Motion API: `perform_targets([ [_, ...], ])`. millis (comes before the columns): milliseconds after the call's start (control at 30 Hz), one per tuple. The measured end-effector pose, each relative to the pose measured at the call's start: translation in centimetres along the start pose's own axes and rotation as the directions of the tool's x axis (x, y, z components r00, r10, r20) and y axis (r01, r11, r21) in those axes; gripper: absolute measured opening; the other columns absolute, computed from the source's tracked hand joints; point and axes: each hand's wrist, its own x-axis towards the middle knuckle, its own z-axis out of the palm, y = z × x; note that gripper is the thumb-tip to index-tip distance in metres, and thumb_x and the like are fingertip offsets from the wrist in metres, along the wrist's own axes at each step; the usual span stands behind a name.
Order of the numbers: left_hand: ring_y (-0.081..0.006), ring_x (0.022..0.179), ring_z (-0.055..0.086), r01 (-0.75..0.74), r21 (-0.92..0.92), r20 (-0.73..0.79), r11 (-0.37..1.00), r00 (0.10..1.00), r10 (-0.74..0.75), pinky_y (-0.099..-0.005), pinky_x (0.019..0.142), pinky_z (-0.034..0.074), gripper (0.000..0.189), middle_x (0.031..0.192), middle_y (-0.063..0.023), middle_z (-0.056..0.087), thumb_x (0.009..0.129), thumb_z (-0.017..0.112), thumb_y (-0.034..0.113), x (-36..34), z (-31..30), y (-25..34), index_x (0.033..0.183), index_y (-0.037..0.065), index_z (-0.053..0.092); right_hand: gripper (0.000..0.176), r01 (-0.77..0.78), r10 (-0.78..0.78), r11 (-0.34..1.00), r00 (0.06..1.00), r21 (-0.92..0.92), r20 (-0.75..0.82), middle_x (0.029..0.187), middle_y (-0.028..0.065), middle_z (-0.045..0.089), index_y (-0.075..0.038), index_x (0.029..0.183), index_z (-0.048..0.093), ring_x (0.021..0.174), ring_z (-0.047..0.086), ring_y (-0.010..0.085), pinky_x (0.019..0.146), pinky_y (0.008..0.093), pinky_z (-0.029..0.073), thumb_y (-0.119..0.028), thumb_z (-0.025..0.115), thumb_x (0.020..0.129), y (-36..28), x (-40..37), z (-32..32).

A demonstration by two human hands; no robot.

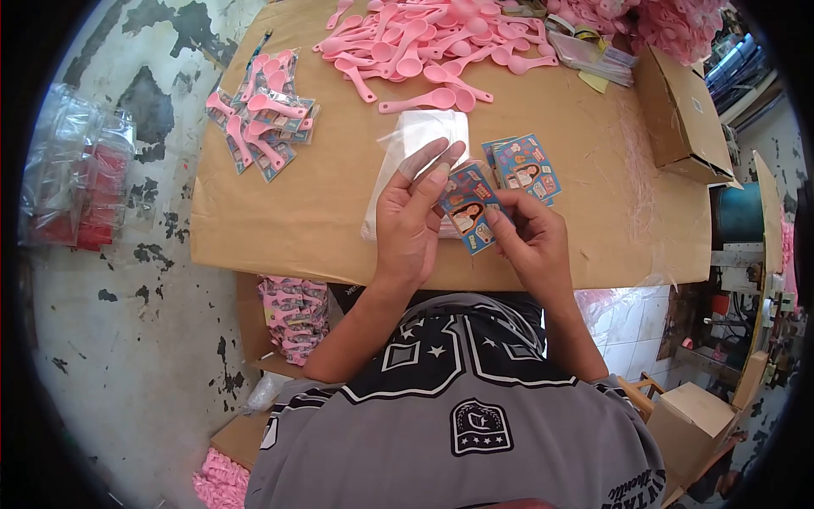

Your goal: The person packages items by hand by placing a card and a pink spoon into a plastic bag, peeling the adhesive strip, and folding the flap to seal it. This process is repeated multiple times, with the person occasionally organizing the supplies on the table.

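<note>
A blue printed card (472, 209) with a cartoon figure is pinched between the thumb and fingers of my right hand (530, 233). My left hand (413, 212) is at the card's upper left edge, its thumb bent toward raised fingers. Thin clear plastic, seemingly a small bag, shows around those fingertips. Beneath my left hand lies a stack of clear plastic bags (449, 123), partly covered by it. Just right of the held card, more blue cards (530, 168) rest in a loose pile on the brown table (288, 220).
Pink spoons (415, 42) are heaped at the table's far side. Bagged cards with pink spoons on top (263, 119) lie at the left. A cardboard box (682, 114) stands at the right edge. Below the table, another box holds packed pink pieces (294, 318).
</note>
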Motion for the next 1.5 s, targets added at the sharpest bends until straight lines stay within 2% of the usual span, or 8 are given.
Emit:
perform_targets([
  [467, -0.0211, 0.122, 0.067, -0.009, 0.006, 0.042, 1.000, 0.999, 0.008, -0.0370, 0.103, 0.056, 0.042, 0.143, -0.0217, 0.062, 0.108, 0.058, 0.013, -0.1, 0.1, 0.2, 0.146, -0.003, 0.052, 0.021, 0.018, 0.013, 0.984, 0.985, 0.176, -0.174, 0.088, 0.0019, 0.070, 0.003, 0.117, 0.068, 0.064, 0.059, 0.0034, 0.056, 0.0194, 0.047, -0.013, 0.068, 0.104, 0.6, 0.2, 0.5],
  [767, -0.0164, 0.113, 0.069, -0.027, 0.060, 0.076, 0.998, 0.997, 0.023, -0.0315, 0.099, 0.056, 0.038, 0.131, -0.0168, 0.069, 0.107, 0.060, 0.010, -0.1, 0.1, -0.1, 0.141, -0.006, 0.057, 0.025, -0.074, 0.083, 0.971, 0.996, 0.229, -0.029, 0.092, 0.0050, 0.071, 0.004, 0.120, 0.066, 0.063, 0.061, 0.0058, 0.056, 0.0207, 0.049, -0.014, 0.068, 0.104, 0.3, 0.6, -0.5],
  [967, -0.0156, 0.111, 0.069, -0.046, 0.048, 0.058, 0.998, 0.997, 0.043, -0.0315, 0.097, 0.056, 0.035, 0.122, -0.0120, 0.071, 0.106, 0.061, 0.010, -0.3, 0.2, -0.4, 0.137, -0.005, 0.059, 0.024, -0.022, 0.066, 0.943, 0.990, 0.331, -0.121, 0.101, 0.0112, 0.070, 0.005, 0.120, 0.061, 0.070, 0.068, 0.0125, 0.060, 0.0249, 0.056, -0.011, 0.069, 0.103, 0.5, 1.1, 0.4],
  [1033, -0.0170, 0.112, 0.069, -0.036, 0.077, 0.075, 0.996, 0.997, 0.031, -0.0341, 0.100, 0.056, 0.034, 0.125, -0.0122, 0.070, 0.106, 0.061, 0.010, -0.3, -0.1, -0.6, 0.136, -0.004, 0.059, 0.022, -0.022, 0.068, 0.926, 0.992, 0.378, -0.107, 0.100, 0.0096, 0.070, 0.003, 0.119, 0.061, 0.073, 0.068, 0.0122, 0.060, 0.0243, 0.055, -0.011, 0.069, 0.103, 0.5, 1.0, 0.5],
  [1167, -0.0116, 0.113, 0.065, -0.026, 0.123, 0.130, 0.992, 0.991, 0.010, -0.0277, 0.100, 0.049, 0.036, 0.125, -0.0104, 0.072, 0.106, 0.063, 0.012, -1.7, 1.2, -0.9, 0.137, -0.006, 0.060, 0.021, 0.087, -0.048, 0.931, 0.992, 0.355, -0.118, 0.102, 0.0062, 0.069, 0.000, 0.118, 0.061, 0.078, 0.068, 0.0106, 0.064, 0.0226, 0.054, -0.011, 0.069, 0.103, 0.3, 1.1, 0.5],
  [1267, -0.0118, 0.114, 0.065, -0.078, 0.190, 0.135, 0.979, 0.989, 0.053, -0.0281, 0.101, 0.049, 0.037, 0.126, -0.0104, 0.071, 0.106, 0.064, 0.011, -2.3, 1.6, -0.8, 0.138, -0.006, 0.059, 0.021, 0.145, -0.104, 0.952, 0.982, 0.269, -0.158, 0.101, 0.0037, 0.070, -0.002, 0.119, 0.062, 0.079, 0.067, 0.0083, 0.065, 0.0209, 0.051, -0.013, 0.070, 0.103, 0.6, 1.8, 0.9],
  [1400, -0.0170, 0.120, 0.065, -0.127, 0.256, 0.189, 0.958, 0.979, 0.080, -0.0334, 0.103, 0.052, 0.041, 0.135, -0.0141, 0.066, 0.105, 0.061, 0.007, -2.3, 0.7, -0.6, 0.144, -0.003, 0.055, 0.018, 0.126, -0.086, 0.920, 0.989, 0.371, -0.123, 0.095, 0.0022, 0.071, -0.003, 0.111, 0.065, 0.078, 0.065, 0.0056, 0.065, 0.0205, 0.050, -0.017, 0.072, 0.102, 0.0, 1.5, 2.6],
  [1500, -0.0258, 0.128, 0.062, -0.109, 0.105, 0.201, 0.989, 0.976, 0.086, -0.0395, 0.108, 0.051, 0.054, 0.144, -0.0201, 0.059, 0.105, 0.056, 0.005, -1.9, 0.3, 0.2, 0.157, 0.003, 0.041, 0.018, 0.025, -0.005, 0.926, 0.999, 0.377, -0.053, 0.086, 0.0019, 0.071, -0.003, 0.105, 0.066, 0.070, 0.064, 0.0049, 0.058, 0.0202, 0.048, -0.019, 0.074, 0.101, 0.3, 0.9, 3.1],
])
